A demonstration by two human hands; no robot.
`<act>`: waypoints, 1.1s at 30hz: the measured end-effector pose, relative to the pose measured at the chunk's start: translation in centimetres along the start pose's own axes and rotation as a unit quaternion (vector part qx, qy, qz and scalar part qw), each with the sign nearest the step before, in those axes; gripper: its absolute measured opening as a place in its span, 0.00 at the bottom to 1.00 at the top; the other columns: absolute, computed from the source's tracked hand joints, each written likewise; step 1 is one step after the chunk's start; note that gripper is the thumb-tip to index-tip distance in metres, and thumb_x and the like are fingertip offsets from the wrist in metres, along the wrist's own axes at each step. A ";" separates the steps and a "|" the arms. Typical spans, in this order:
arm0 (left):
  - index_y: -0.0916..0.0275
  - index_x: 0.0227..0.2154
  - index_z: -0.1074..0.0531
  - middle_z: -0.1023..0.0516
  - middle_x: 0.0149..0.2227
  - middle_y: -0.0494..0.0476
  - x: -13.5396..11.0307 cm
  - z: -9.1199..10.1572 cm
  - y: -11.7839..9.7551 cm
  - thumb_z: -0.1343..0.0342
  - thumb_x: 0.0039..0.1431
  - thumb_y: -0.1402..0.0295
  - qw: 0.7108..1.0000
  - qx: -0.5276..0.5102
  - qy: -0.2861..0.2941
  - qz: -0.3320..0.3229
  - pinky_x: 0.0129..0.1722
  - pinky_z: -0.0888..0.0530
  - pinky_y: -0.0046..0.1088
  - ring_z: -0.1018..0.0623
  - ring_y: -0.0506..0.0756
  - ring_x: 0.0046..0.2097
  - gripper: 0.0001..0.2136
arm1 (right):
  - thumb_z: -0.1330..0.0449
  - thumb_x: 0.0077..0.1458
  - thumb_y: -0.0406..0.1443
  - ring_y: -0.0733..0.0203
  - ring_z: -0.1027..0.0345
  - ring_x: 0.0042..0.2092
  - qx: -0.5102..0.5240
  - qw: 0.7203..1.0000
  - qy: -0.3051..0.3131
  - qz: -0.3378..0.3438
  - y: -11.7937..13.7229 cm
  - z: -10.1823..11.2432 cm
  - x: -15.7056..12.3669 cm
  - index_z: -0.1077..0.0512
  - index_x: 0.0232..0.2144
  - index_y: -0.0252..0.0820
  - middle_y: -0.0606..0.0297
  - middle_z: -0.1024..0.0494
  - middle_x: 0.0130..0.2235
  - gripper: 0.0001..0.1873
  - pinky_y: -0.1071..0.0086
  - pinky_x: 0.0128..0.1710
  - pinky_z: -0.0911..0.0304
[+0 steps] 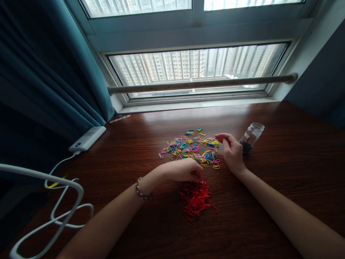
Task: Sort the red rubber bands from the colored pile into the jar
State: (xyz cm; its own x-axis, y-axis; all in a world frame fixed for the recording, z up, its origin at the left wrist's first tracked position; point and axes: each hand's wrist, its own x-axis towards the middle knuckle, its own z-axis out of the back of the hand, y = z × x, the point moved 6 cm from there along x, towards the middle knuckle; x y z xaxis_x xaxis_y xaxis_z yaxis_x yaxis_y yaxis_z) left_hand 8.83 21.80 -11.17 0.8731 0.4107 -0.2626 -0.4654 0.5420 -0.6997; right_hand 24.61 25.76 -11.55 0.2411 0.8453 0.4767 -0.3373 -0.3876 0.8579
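Note:
My left hand [190,170] reaches in from the left with its fingers curled down and closed at the top of a heap of small red loops [198,201]. Its fingertips are partly hidden, so what they pinch cannot be made out. My right hand [232,153] is beside the right edge of a spread of pink, yellow and blue loops [183,148]. Its index finger points left over that edge, the thumb is apart from it, and nothing shows between them. Just right of this hand is a clear, open-topped jar [254,133] with dark small pieces at its bottom.
A white power bank [87,139] lies at the left by the blue curtain [67,64], with a white cable [64,216] looping along the left side. The wooden table [291,151] meets a window with a horizontal rail [199,85] at the back.

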 end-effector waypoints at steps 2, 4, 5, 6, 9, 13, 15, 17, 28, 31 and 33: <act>0.63 0.29 0.26 0.24 0.27 0.50 -0.1 -0.4 -0.3 0.45 0.50 0.75 0.999 -0.013 0.029 -0.004 0.27 0.35 0.17 0.29 0.46 0.28 0.05 | 0.52 0.55 0.36 0.62 0.30 0.30 0.014 0.999 0.047 -0.015 0.3 -0.5 -0.3 0.31 0.34 0.38 0.62 0.24 0.30 0.11 0.68 0.31 0.33; 0.63 0.28 0.26 0.24 0.26 0.50 -0.3 -0.4 -0.1 0.44 0.49 0.75 0.999 -0.019 0.045 -0.008 0.25 0.36 0.18 0.29 0.46 0.26 0.04 | 0.52 0.55 0.37 0.66 0.33 0.21 0.040 0.988 0.141 -0.037 0.4 -1.7 -0.8 0.32 0.37 0.38 0.65 0.26 0.24 0.12 0.74 0.20 0.38; 0.63 0.27 0.26 0.25 0.25 0.49 -0.5 -0.1 0.1 0.44 0.48 0.75 0.999 -0.020 0.047 -0.006 0.24 0.37 0.18 0.29 0.47 0.26 0.03 | 0.52 0.55 0.38 0.67 0.35 0.18 0.049 0.978 0.198 -0.044 0.4 -2.5 -1.3 0.32 0.38 0.38 0.66 0.26 0.23 0.13 0.76 0.16 0.41; 0.63 0.26 0.26 0.25 0.24 0.49 -0.7 0.3 0.6 0.43 0.47 0.75 0.999 -0.020 0.043 0.002 0.23 0.37 0.18 0.29 0.47 0.25 0.03 | 0.52 0.55 0.38 0.68 0.36 0.17 0.051 0.966 0.249 -0.046 0.4 -3.2 -1.8 0.32 0.39 0.38 0.67 0.26 0.22 0.14 0.77 0.14 0.43; 0.62 0.23 0.27 0.27 0.22 0.48 -2.1 3.0 3.0 0.41 0.44 0.72 0.997 0.024 -0.025 0.075 0.23 0.37 0.19 0.29 0.48 0.25 0.01 | 0.53 0.56 0.38 0.66 0.33 0.20 0.030 0.949 0.313 -0.021 0.1 -4.4 -2.6 0.32 0.39 0.40 0.67 0.25 0.24 0.14 0.75 0.19 0.38; 0.62 0.30 0.29 0.28 0.30 0.55 -5.7 8.2 6.6 0.37 0.37 0.63 0.898 0.223 -0.228 0.301 0.28 0.34 0.24 0.27 0.54 0.30 0.15 | 0.54 0.58 0.36 0.60 0.29 0.38 -0.023 0.962 0.268 0.044 -0.2 -4.3 -2.0 0.31 0.40 0.41 0.62 0.23 0.36 0.14 0.66 0.39 0.34; 0.64 0.36 0.32 0.30 0.36 0.61 -7.1 8.9 8.0 0.35 0.33 0.58 0.849 0.256 -0.242 0.394 0.29 0.33 0.28 0.27 0.57 0.32 0.24 | 0.53 0.57 0.35 0.59 0.32 0.45 -0.054 0.963 0.252 0.080 -0.2 -4.1 -1.7 0.31 0.43 0.42 0.61 0.25 0.42 0.15 0.63 0.45 0.37; 0.65 0.40 0.33 0.32 0.38 0.63 -7.0 8.3 8.8 0.36 0.33 0.53 0.864 0.230 -0.217 0.392 0.30 0.32 0.30 0.27 0.59 0.33 0.30 | 0.52 0.57 0.34 0.57 0.37 0.51 -0.087 0.962 0.232 0.118 0.0 -3.8 -1.4 0.33 0.46 0.43 0.60 0.28 0.47 0.16 0.58 0.51 0.42; 0.60 0.42 0.30 0.27 0.40 0.56 -2.2 6.4 8.3 0.43 0.46 0.66 0.945 0.122 -0.293 0.079 0.42 0.32 0.28 0.28 0.55 0.40 0.17 | 0.47 0.56 0.38 0.53 0.52 0.59 -0.228 0.862 0.365 0.267 2.0 -5.4 -3.8 0.33 0.47 0.55 0.68 0.31 0.51 0.16 0.48 0.57 0.58; 0.61 0.38 0.28 0.24 0.35 0.54 -2.5 6.9 9.0 0.46 0.49 0.67 0.933 0.116 -0.325 0.102 0.36 0.32 0.26 0.27 0.53 0.34 0.12 | 0.50 0.58 0.37 0.54 0.43 0.55 -0.240 0.887 0.312 0.242 1.7 -4.9 -3.1 0.28 0.40 0.50 0.66 0.26 0.45 0.13 0.49 0.56 0.56; 0.62 0.37 0.27 0.24 0.34 0.54 -2.9 7.3 9.3 0.47 0.51 0.66 0.922 0.113 -0.351 0.114 0.33 0.33 0.25 0.27 0.52 0.33 0.11 | 0.51 0.58 0.36 0.54 0.39 0.52 -0.247 0.906 0.263 0.219 1.3 -4.3 -2.5 0.26 0.36 0.47 0.65 0.24 0.42 0.13 0.50 0.55 0.54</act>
State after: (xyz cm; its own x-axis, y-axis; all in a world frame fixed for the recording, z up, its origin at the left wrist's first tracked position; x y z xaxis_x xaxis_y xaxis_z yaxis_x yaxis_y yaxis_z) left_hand 0.93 30.99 -12.10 0.4767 0.8634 0.1651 -0.7132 0.4896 -0.5016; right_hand 19.65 24.78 -12.45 -0.4383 0.7584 0.4824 -0.6936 -0.6267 0.3551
